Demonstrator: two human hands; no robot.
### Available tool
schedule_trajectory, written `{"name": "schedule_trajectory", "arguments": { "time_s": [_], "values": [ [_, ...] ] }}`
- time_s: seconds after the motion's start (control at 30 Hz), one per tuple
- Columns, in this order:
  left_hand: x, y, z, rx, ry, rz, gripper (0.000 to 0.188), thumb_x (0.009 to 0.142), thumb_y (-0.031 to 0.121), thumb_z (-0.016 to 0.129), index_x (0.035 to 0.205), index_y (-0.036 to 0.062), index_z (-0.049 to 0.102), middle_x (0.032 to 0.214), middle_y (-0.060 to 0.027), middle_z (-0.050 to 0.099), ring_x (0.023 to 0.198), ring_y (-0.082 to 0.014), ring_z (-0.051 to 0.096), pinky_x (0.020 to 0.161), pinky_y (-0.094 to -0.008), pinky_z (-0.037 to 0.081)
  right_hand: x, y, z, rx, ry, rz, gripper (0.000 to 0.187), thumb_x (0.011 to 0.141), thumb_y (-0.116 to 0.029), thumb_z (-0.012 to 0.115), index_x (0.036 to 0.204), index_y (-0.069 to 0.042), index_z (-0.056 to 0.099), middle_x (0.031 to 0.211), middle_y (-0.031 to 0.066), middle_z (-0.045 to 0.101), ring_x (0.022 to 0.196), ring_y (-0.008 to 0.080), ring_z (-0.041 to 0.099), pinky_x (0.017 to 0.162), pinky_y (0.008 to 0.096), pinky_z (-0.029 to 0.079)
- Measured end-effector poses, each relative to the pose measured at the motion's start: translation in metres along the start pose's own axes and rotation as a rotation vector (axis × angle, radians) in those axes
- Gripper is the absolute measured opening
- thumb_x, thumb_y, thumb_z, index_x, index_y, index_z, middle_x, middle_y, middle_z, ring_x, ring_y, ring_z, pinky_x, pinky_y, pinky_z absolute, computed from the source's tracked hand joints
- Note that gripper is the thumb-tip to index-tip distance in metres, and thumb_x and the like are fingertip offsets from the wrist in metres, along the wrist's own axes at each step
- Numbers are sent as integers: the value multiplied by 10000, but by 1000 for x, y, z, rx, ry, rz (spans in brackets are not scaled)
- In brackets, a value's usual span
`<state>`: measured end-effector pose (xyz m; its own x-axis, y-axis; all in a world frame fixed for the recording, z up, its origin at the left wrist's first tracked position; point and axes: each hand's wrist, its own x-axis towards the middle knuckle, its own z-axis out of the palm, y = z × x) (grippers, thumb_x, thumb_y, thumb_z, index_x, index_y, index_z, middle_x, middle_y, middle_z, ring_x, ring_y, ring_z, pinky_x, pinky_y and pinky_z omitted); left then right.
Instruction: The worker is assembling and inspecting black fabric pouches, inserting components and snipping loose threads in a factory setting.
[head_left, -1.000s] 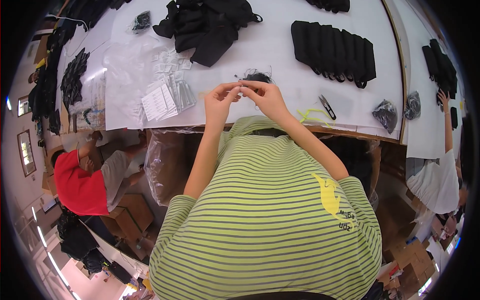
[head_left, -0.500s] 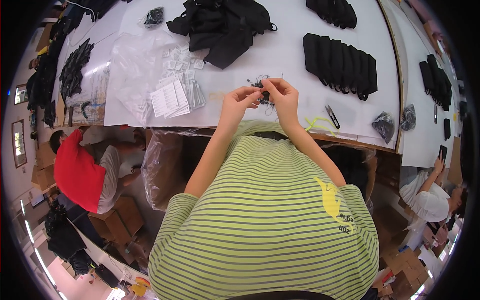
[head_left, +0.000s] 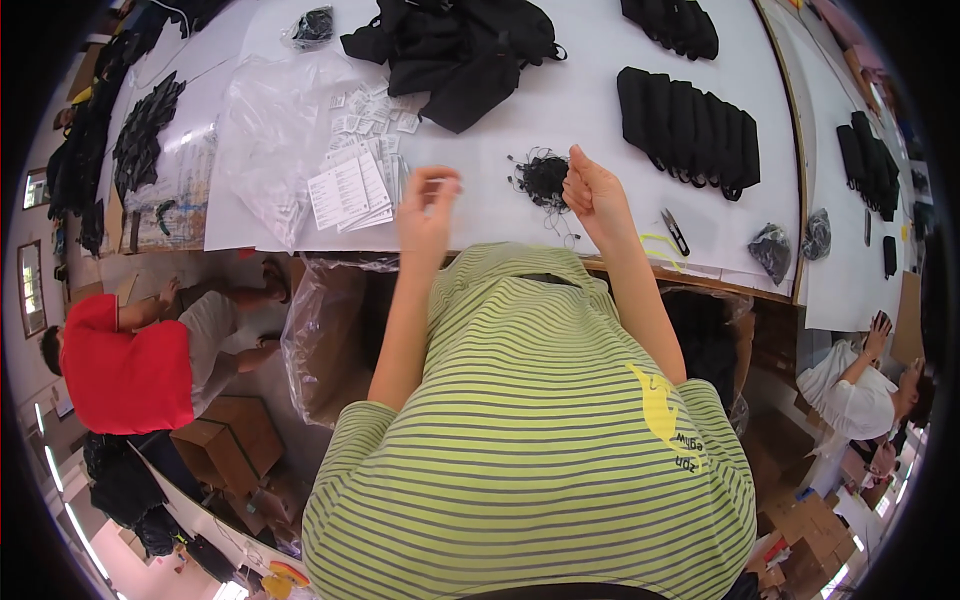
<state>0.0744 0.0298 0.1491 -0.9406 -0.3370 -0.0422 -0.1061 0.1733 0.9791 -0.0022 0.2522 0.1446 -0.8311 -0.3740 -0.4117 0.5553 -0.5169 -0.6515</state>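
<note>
My right hand [head_left: 597, 195] is closed in a pinch just right of a tangled pile of thin black cords [head_left: 543, 180]. What lies between its fingertips is too small to make out. To the left, my left hand [head_left: 427, 212] hangs above the table's near edge, its fingers loosely curved and apart, slightly blurred, with nothing visible in them. Beside it lie stacked white printed cards [head_left: 347, 190]. Smaller white tags [head_left: 375, 112] are scattered behind the cards.
Black fabric items [head_left: 465, 55] are heaped at the back, with a row of black pouches [head_left: 688, 130] at right. Thread snips [head_left: 675, 232] lie near a yellow strip [head_left: 660, 245]. Clear plastic [head_left: 275, 140] covers the left. A person in red [head_left: 130, 365] sits at left, another in white [head_left: 850, 395] at right.
My hands have come apart from their pinch over the cord pile. The left moved left toward the cards; the right shifted slightly right, uncovering the pile. The person in red leaned further left.
</note>
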Motion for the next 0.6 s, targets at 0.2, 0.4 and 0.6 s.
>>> {"name": "schedule_trajectory", "arguments": {
  "time_s": [0.2,0.4,0.6],
  "values": [
    [21,-56,-114,693,713,96,485,802,298,675,1145,-8,521,1134,-160,523,1091,-318,452,952,-423,348,-20,11,1,-523,225,-44,226,863,-237,647,862,-11,655,514,-89,350,448,5,242,434,199,173],
    [12,-93,-134,910,577,-62,616,756,437,693,1195,40,522,1253,-153,463,1218,-344,351,992,-507,280,-20,21,-8,-616,200,-67,191,835,-199,672,909,-25,695,563,-83,419,494,11,310,448,186,207],
    [9,-40,-124,661,426,-196,287,825,184,656,954,-1,477,987,-128,563,913,-289,533,837,-374,416,-24,29,-1,-688,149,-114,154,852,-161,640,912,-26,681,573,-91,421,522,-1,317,468,186,231]
  ]
}}
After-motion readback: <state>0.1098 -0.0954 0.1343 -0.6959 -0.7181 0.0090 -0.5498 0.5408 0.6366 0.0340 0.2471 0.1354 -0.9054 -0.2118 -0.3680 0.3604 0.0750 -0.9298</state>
